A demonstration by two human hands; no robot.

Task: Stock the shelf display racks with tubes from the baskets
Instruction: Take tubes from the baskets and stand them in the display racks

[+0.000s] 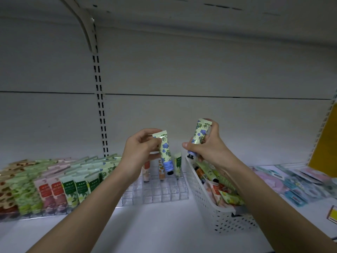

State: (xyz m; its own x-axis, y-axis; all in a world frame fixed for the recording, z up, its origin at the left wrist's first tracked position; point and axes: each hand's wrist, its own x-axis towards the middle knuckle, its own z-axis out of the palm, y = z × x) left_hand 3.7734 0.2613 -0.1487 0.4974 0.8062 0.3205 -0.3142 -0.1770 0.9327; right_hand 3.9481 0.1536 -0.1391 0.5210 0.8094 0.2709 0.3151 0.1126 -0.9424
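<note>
Above the white basket (215, 214), each hand, left (140, 148) and right (206, 147), grips a blue-flowered tube.

Clear glossy plastic rack (160, 195) — perforated white plastic basket (209, 203).

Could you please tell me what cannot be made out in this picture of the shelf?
Head view only:
- Print on the blue-flower tube in the left hand: blurred, too small.
- White basket bottom: buried under tubes.
- Clear rack left part: behind the left forearm.
- Yellow sign: cut off by the right edge.
</note>
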